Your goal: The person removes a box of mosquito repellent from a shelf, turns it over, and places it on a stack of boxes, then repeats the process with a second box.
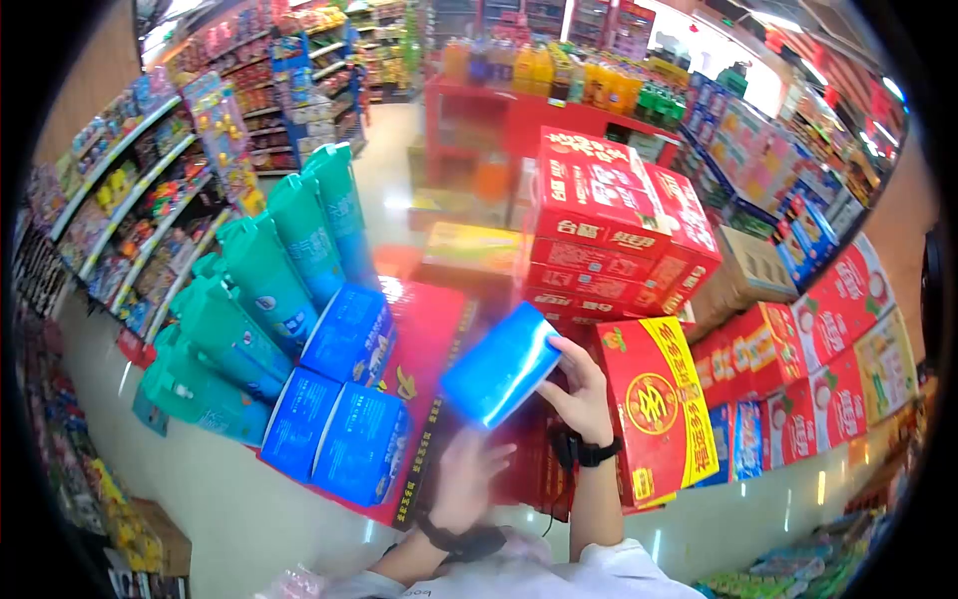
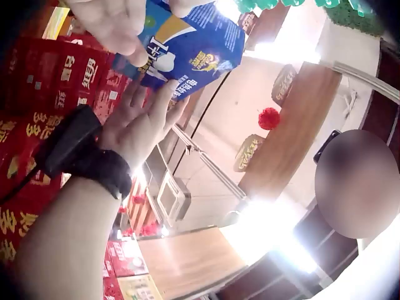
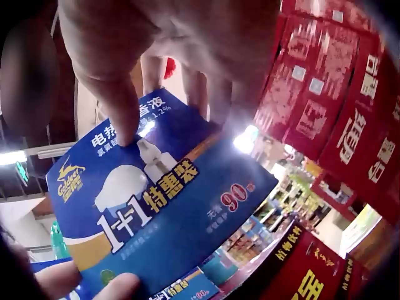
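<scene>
A blue mosquito repellent liquid box [image 1: 499,364], printed with a white heater, a small bottle and "1+1" [image 3: 134,219], is held up tilted. My right hand [image 1: 582,394] grips it at one end, thumb and fingers on its sides. My left hand [image 1: 474,479], blurred, has its fingers extended just below the box in the head view. In the right wrist view, left fingertips [image 3: 119,287] overlap the lower left corner of the box. Several similar blue boxes [image 1: 359,444] stand to the left on a red carton [image 1: 424,384].
Teal bottles [image 1: 254,299] stand in a row behind the blue boxes. Red cartons [image 1: 599,235] are stacked ahead, with a red and yellow carton [image 1: 654,409] at right. Drink bottles [image 1: 609,88] line a red counter further back. Snack shelves [image 1: 130,190] stand at far left.
</scene>
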Demonstrator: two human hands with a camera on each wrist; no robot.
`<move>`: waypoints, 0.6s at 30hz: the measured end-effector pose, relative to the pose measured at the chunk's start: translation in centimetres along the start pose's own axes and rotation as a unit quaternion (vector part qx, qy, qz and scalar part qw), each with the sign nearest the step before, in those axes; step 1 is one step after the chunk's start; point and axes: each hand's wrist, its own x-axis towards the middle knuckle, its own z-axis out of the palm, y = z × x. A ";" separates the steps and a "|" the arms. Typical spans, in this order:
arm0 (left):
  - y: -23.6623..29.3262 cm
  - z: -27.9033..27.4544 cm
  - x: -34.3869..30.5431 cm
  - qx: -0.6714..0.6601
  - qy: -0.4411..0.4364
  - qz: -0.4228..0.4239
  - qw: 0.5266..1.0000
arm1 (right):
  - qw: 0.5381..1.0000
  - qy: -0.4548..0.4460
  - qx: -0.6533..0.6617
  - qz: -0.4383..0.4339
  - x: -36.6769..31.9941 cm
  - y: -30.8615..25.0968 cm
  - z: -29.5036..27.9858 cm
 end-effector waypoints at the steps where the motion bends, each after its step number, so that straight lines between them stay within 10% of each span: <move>1: 0.0 0.3 0.2 0.011 0.006 0.019 1.000 | 0.999 -0.039 0.029 0.006 1.3 -0.2 0.2; 18: 1.6 1.1 0.9 -0.027 0.025 0.134 0.990 | 0.959 -0.284 0.019 0.001 10.5 4.3 5.6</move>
